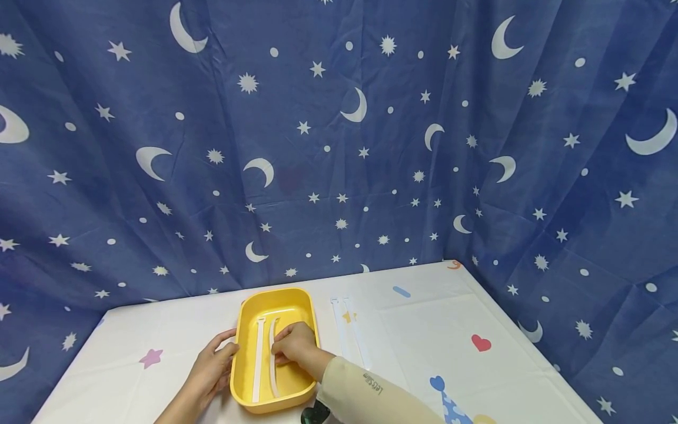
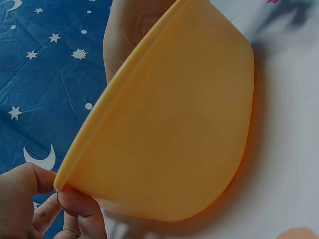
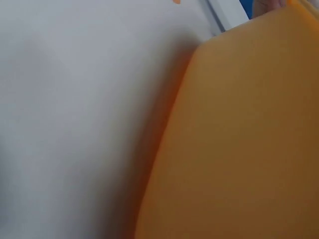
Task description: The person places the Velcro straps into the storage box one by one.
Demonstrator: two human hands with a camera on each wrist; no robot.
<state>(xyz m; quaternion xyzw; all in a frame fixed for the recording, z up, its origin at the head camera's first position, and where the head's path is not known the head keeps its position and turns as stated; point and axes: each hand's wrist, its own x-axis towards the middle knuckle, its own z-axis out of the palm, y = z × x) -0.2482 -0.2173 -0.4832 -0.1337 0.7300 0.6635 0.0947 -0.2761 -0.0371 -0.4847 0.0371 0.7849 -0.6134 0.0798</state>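
Note:
A deep yellow plastic bin with rounded corners stands on the table. My left hand pinches its left rim between thumb and fingers, which shows closely in the left wrist view. Inside the bin, a flat white strap with a slotted end lies lengthwise along the left. Beside it is a second white strap, slightly bowed, which my right hand pinches near its middle. The right wrist view shows mostly the bin's outer wall; only a bit of the right hand appears at its top.
Two more white straps lie side by side on the table, right of the bin. A white cloth with coloured prints covers the table. A dark shiny object shows beneath the right sleeve. Blue star-and-moon curtains hang behind and at the right.

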